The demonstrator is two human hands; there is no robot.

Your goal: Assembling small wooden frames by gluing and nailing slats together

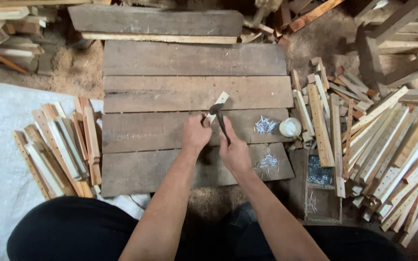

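Mid-frame, my left hand (195,133) pinches the thin wooden strip (218,106), light and split-prone, near its lower end; my right hand (234,152) grips the hammer (220,121) low.

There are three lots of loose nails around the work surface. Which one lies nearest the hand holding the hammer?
The small pile of nails on the lowest plank, just right of the right hand gripping the hammer. The pile beside the white cup sits farther up; the boxed nails lie off the planks.
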